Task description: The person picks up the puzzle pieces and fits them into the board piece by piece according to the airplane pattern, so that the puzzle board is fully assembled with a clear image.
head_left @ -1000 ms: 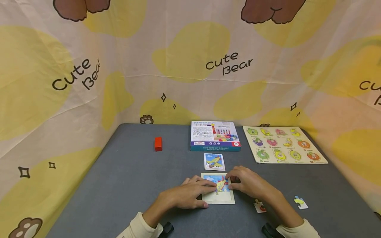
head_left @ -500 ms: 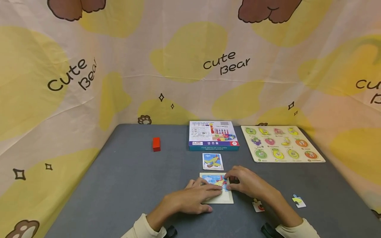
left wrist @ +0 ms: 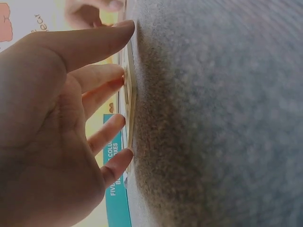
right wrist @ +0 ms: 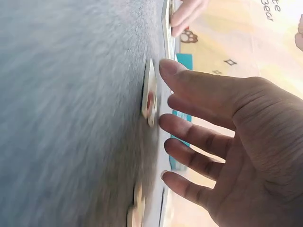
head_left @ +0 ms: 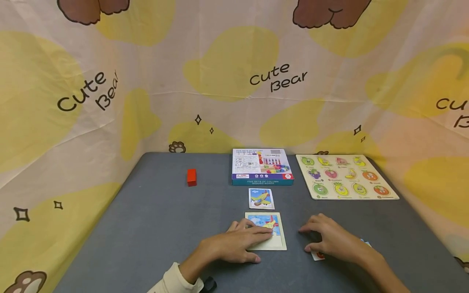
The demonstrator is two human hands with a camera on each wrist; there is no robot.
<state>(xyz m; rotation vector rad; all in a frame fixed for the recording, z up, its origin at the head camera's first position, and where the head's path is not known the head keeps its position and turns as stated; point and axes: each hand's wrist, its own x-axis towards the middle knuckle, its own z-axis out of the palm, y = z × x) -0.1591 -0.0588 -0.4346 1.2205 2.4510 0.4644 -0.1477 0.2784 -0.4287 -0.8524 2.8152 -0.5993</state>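
A jigsaw puzzle in a pale wooden frame (head_left: 276,244) lies on the grey table, its upper part filled with blue sky and part of a plane. My left hand (head_left: 234,245) rests on it with extended fingers, covering its left side; the left wrist view shows fingertips touching the frame's edge (left wrist: 133,94). My right hand (head_left: 331,240) holds nothing and hovers over a loose puzzle piece (head_left: 318,256) with red on it, partly covered. In the right wrist view that piece (right wrist: 149,94) lies flat just beyond the thumb. A second piece (head_left: 365,242) is mostly hidden behind the right hand.
Behind the frame lies a picture card (head_left: 261,198) of a yellow plane. Farther back are a boxed bead set (head_left: 262,167) and a fruit puzzle board (head_left: 346,177) at the right. A red block (head_left: 191,178) stands at the back left.
My right hand has left the frame's right edge and moved right and nearer, over the loose piece. My left hand has slid slightly right across the puzzle and stays there.
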